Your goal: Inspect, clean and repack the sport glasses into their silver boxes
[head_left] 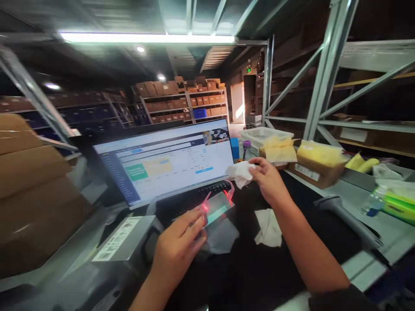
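Note:
My right hand [267, 177] pinches a small crumpled white paper [240, 173] above the dark desk, just right of the laptop [165, 162]. Lower down, my left hand [180, 242] has curled fingers on a small clear plastic-wrapped item [218, 211] that glows red at its edge, beside the laptop keyboard. What exactly the item is I cannot make out. Another white paper [268, 227] lies flat on the dark surface between my arms.
Brown cartons [29, 190] stack at the left. Yellow packets in cardboard boxes [316, 162] and a white basket [266, 134] stand at the right, under grey metal racking [324, 77]. A handheld scanner [343, 216] and a green pack [398, 203] lie on the grey bench.

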`<state>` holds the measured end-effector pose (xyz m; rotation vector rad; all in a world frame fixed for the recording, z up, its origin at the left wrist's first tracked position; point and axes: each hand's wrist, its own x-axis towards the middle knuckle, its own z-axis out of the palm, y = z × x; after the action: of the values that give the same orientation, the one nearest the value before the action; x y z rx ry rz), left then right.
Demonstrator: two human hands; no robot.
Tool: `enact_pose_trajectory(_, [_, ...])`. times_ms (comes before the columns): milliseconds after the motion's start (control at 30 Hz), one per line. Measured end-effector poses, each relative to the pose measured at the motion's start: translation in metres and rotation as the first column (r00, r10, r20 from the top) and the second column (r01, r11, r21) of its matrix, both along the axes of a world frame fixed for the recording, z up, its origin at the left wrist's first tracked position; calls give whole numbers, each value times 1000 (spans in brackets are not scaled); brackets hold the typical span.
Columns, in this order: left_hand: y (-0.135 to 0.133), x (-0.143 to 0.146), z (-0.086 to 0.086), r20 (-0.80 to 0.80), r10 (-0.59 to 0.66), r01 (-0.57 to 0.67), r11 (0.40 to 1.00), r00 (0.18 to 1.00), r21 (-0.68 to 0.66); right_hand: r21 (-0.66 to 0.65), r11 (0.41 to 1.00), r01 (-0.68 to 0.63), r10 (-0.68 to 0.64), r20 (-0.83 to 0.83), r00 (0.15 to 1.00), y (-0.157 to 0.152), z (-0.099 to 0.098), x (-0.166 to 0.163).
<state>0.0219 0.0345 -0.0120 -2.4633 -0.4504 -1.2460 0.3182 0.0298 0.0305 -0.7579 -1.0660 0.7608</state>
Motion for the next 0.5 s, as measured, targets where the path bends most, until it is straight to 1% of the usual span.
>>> enact_pose_trajectory(67, [-1,-2,-1,116,40,-38,999,992,-19,26,998,56,-53,-106,993,3,0,-3])
enact_pose_trajectory(133, [-4,-3,-1,206,80,-71,996,975,-47,24,998,54,-49,-189,981,4,-2,-13])
enact_pose_trajectory(233, [-9,-1,-1,301,131,-115,991,944,-72,-38,998,-46,31,-336,941,0,-8,-45])
enact_pose_trajectory(300, [-11,0,0,335,162,-136,986,928,-99,-86,981,-174,123,-419,900,-7,-15,-72])
enact_pose_trajectory(367, [-12,2,0,346,168,-135,984,923,-119,-88,936,-342,270,-447,853,-18,-21,-96])
enact_pose_trajectory(433, [-14,4,1,330,162,-126,984,930,-128,-48,846,-530,464,-424,778,-28,-24,-114])
enact_pose_trajectory(500, [-16,5,1,320,159,-121,983,934,-134,-3,749,-663,620,-350,702,-34,-25,-123])
